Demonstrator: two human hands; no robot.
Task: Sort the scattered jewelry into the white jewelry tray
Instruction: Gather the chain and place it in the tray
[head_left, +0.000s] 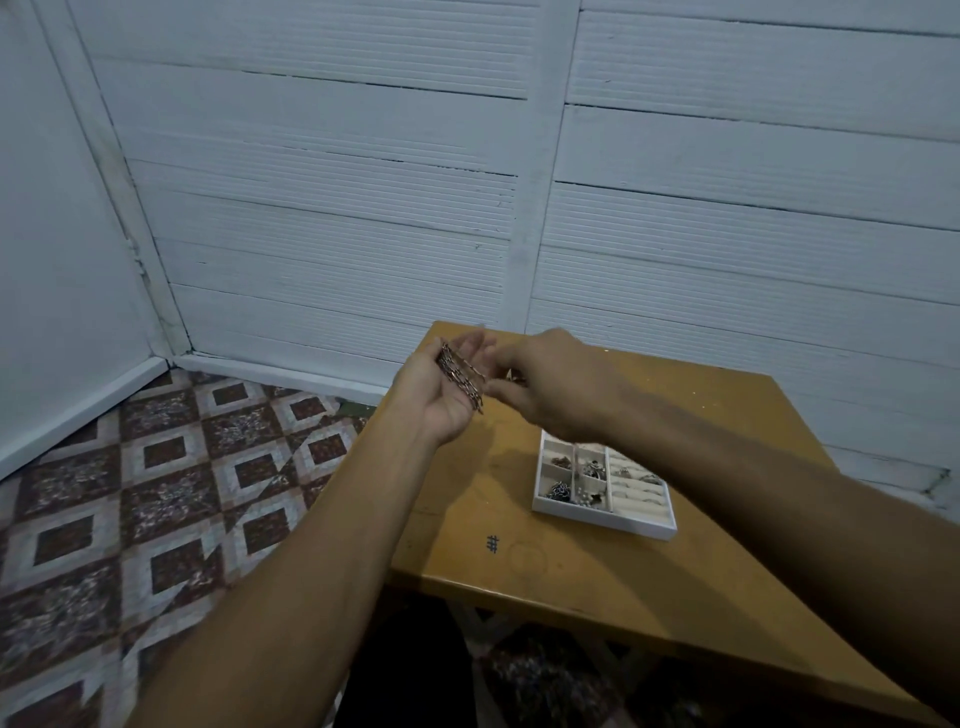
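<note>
My left hand (441, 395) is raised above the table's far left corner, palm up, with a bunched metal link chain (461, 375) lying across its palm and fingers. My right hand (556, 384) is just to its right, back of the hand towards me, fingertips pinched at the chain's near end. The white jewelry tray (602, 515) sits on the table below my right wrist. Its small left compartments hold dark and silver pieces, and its right part has cream ring rolls with a few rings.
The tray rests on a small yellow-brown wooden table (571, 571) with a pen mark near its front. White slatted walls stand close behind. Patterned floor tiles (156, 493) lie to the left, beyond the table's edge.
</note>
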